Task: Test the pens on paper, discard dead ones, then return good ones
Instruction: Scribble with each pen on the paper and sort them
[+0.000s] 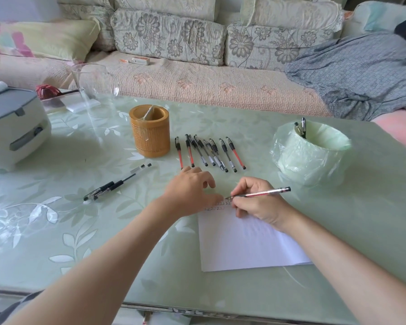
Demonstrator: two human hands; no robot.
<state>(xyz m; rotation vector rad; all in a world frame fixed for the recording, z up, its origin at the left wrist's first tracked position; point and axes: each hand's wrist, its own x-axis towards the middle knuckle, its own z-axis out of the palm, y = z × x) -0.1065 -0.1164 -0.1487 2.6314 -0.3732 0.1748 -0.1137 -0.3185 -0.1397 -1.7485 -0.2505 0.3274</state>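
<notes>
Two hands work at the far edge of the paper (244, 242), which lies nearest the person on the table (80, 231). The left hand (192, 191) rests over the sheet's far left corner, fingers loosely curved and holding nothing. The right hand (258, 205) pinches a red pen (265, 193) in a writing grip, its tip down just beside the left fingertips, above two short lines of test marks (218, 205).

The marks already crowd the sheet's far edge, so a stroke running further from the hand could slide off onto the table. If the left hand lifts, the loose sheet may drag with the tip and give a false faint line, so a good pen could be judged dead.

Well out to the left of the left hand lie two black pens (113, 185), apart from the rest. Just beyond its fingertips sits the row of pens (209, 152), close enough that a forward reach could scatter it and mix sorted pens with untested ones.

Further off, beyond and left, stands the pen holder (150, 134). Beyond and right of the right hand is the lined bin (309, 160), with discarded pens (301, 127) sticking up. A hasty toss from here could miss it.
</notes>
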